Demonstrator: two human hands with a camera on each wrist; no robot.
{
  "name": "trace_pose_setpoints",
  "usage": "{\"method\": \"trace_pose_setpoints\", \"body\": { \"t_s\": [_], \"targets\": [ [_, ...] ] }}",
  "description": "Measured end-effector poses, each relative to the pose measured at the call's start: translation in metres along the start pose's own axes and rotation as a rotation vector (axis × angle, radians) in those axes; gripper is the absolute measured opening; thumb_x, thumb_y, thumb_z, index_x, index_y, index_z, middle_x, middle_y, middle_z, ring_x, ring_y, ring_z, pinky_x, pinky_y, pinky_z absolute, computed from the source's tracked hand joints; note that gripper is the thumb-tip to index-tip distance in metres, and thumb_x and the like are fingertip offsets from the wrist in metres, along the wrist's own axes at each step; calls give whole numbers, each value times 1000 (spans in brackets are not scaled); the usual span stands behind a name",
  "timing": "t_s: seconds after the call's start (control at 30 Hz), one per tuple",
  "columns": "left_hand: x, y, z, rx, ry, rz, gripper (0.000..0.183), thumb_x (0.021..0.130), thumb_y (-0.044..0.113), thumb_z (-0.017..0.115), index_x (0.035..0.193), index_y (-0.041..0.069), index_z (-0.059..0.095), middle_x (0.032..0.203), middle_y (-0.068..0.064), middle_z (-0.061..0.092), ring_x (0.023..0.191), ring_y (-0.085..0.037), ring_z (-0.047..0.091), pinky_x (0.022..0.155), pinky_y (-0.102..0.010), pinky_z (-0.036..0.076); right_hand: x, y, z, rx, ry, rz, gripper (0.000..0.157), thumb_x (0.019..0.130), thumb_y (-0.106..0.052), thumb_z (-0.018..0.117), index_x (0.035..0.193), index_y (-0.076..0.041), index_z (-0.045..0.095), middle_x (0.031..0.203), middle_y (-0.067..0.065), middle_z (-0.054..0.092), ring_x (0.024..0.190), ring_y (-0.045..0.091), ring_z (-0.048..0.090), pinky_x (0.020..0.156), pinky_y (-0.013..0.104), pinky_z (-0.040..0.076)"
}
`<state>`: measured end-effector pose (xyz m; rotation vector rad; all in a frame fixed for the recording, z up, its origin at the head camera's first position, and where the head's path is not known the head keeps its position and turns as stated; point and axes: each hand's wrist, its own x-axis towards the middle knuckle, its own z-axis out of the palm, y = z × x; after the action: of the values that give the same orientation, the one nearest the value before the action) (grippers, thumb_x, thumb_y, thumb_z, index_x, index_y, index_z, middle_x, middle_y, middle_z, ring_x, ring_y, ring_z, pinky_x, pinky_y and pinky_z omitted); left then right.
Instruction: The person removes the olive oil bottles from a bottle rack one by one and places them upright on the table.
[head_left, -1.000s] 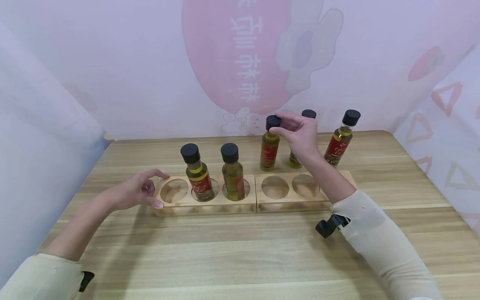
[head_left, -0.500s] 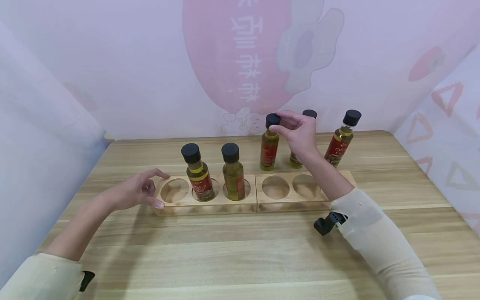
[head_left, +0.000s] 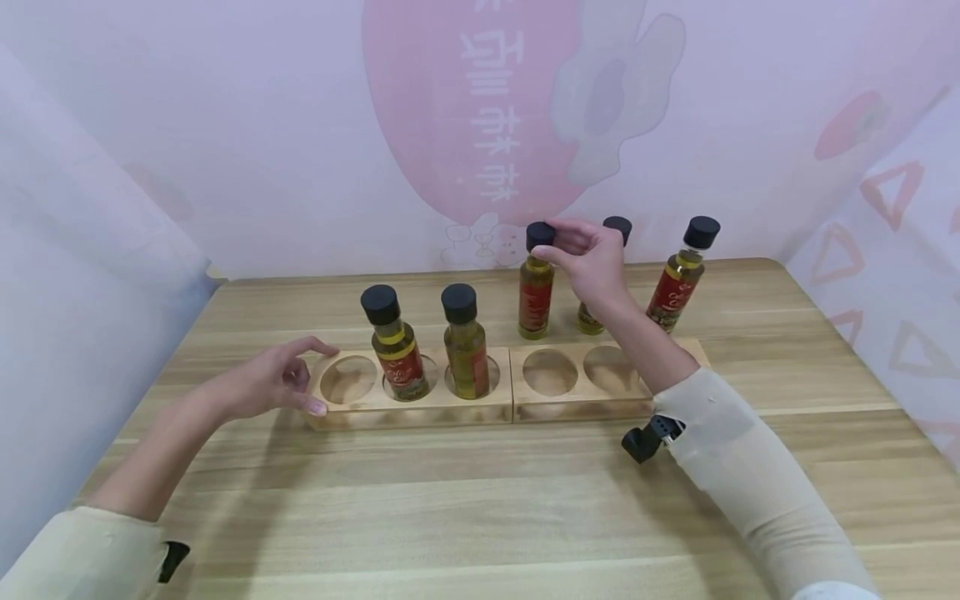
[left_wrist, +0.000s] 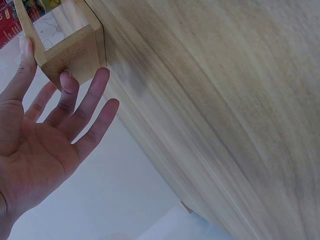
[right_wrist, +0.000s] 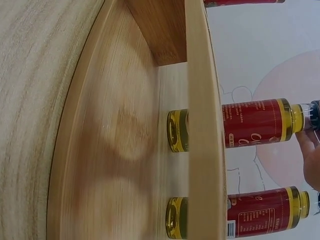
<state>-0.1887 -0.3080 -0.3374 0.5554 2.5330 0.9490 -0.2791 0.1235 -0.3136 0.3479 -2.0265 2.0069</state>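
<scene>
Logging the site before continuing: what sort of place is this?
Probably a small recording booth rather than a kitchen: a wood-grain table, a printed backdrop close behind it, and a black wrist-worn camera at the right sleeve.

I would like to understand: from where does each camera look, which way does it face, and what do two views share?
Head: worn on the head, facing forward and down at the table, rack and bottles; left hand, right hand and sleeves show.
Left wrist: worn there, facing the rack's end and table; the left hand's palm and fingers show.
Right wrist: worn there, facing across the rack at bottles behind, image turned sideways; part of the right hand shows.
Shared: head and right wrist both show the right hand at one bottle's cap.
</scene>
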Motion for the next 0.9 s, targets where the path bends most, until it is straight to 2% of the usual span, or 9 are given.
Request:
{"method": "trace_pose_setpoints", "body": {
  "t_s": [0.2, 0.57, 0.8, 0.9],
  "targets": [
    [0, 1, -1, -5, -1, -5, 79, 82, 16, 88, 144, -5, 44, 78, -4, 50, 72, -17, 47, 66, -28, 42, 1, -1, 0, 1, -10, 15, 43, 85, 8, 81, 126, 9, 68, 119, 26, 70, 90, 5, 74, 85, 26, 58],
    [2, 0, 1, 0, -2, -23, 81, 82, 18, 89, 145, -5, 43, 79, -5, 51, 72, -18, 47, 67, -29, 42, 1, -3, -2, -57, -24, 73, 45, 87, 1, 82, 129, 5, 67, 124, 21, 71, 102, 15, 74, 91, 28, 57],
    [3, 0, 1, 4, -2, -19, 81, 81, 18, 89, 145, -5, 44, 79, -4, 50, 72, -17, 47, 66, -28, 42, -1, -5, -5, -98, -51, 64, 47, 89, -3, 82, 132, 4, 66, 126, 22, 70, 104, 16, 73, 93, 28, 56],
    [3, 0, 1, 6, -1, -19, 81, 82, 17, 89, 145, -5, 44, 79, -4, 50, 72, -17, 47, 66, -28, 42, -2, -6, -5, -118, -67, 53, 49, 89, -3, 82, 135, 3, 65, 129, 21, 69, 110, 22, 71, 96, 29, 55]
  ]
}}
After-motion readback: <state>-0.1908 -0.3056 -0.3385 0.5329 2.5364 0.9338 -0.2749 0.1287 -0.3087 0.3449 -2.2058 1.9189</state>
